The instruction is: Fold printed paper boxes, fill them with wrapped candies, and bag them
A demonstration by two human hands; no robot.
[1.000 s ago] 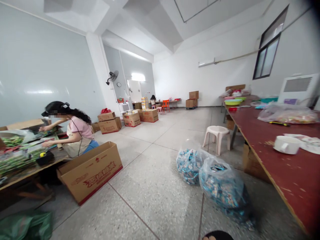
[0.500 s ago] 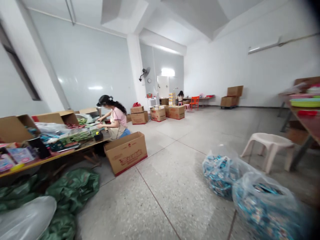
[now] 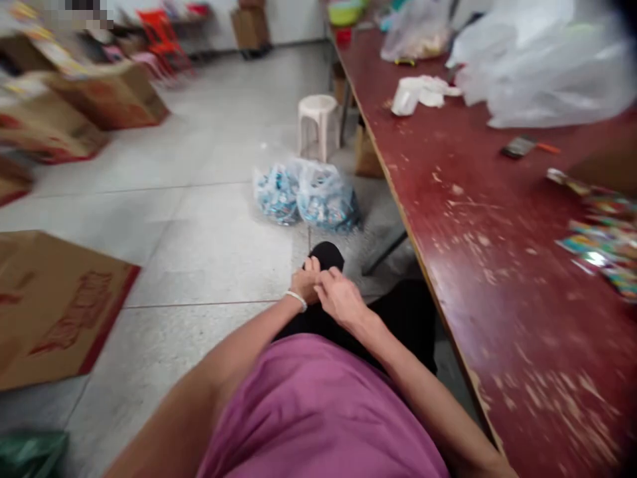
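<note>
My left hand [image 3: 307, 280], with a white band on the wrist, rests above my black-trousered knee [image 3: 327, 253]. Its fingers are curled in. Against it lies my right hand [image 3: 341, 297], thumb and fingers bent and drawn together at the left hand's fingers. Whether anything small is between them is hidden and blurred. To the right runs a worn red table [image 3: 448, 226]. Two clear plastic bags of blue packets, a left one [image 3: 277, 197] and a right one [image 3: 326, 199], stand on the floor beyond my knee.
A pale plastic stool [image 3: 318, 119] stands behind the bags. A large cardboard box [image 3: 60, 312] is on the floor at left. The table bears a big white plastic bag [image 3: 542, 66], white crumpled material [image 3: 423, 93], a small dark tool [image 3: 518, 147] and colourful packets [image 3: 604, 249].
My view has swung right and down from the wide room. Both my hands, my lap and the red table now show; the co-worker at the left table has left the view.
</note>
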